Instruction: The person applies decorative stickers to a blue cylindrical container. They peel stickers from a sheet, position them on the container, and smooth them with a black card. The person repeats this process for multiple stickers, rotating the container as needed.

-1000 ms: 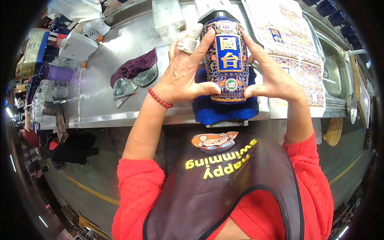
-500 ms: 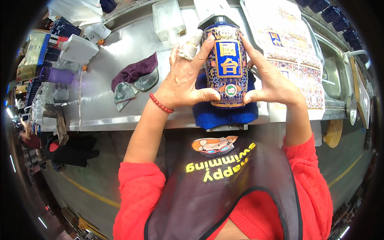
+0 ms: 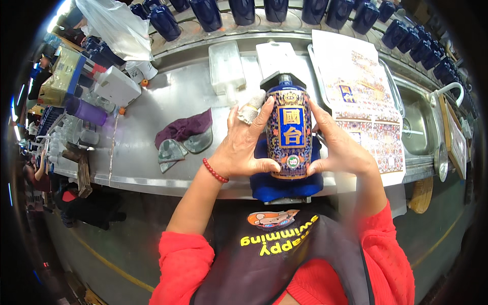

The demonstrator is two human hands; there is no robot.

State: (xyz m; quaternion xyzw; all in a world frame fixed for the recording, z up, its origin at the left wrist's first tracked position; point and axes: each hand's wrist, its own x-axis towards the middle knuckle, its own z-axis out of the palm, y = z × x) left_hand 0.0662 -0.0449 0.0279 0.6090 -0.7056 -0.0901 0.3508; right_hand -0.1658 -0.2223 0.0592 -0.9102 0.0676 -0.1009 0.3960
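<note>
Cobalt blue shows at the neck and shoulders of a bottle (image 3: pixel 291 133) lying label-up between a person's two hands, its neck pointing away from the body. A dense pattern of gold, orange and red ornament on dark blue wraps the sides; at the centre, a bright blue panel framed in gold bears two large gold characters. Below it sits a round green-and-white emblem, just above a gold band at the base.

The left hand (image 3: pixel 245 148), half open, curves along the bottle's left side, thumb at the lower edge and fingers toward the shoulder. The right hand (image 3: pixel 341 148), equally half open, mirrors it on the opposite side, the two holding the bottle between them. Off-white material (image 3: pixel 251 108) shows by the left hand's fingers; whether it is worn is unclear.

Blue cloth (image 3: pixel 287 188) lies beneath the bottle, between the hands. A purple cloth (image 3: pixel 184 126) rests on the metal surface (image 3: pixel 131 152), left of the left hand, while printed sheets (image 3: pixel 373 134) spread beyond the right hand.
</note>
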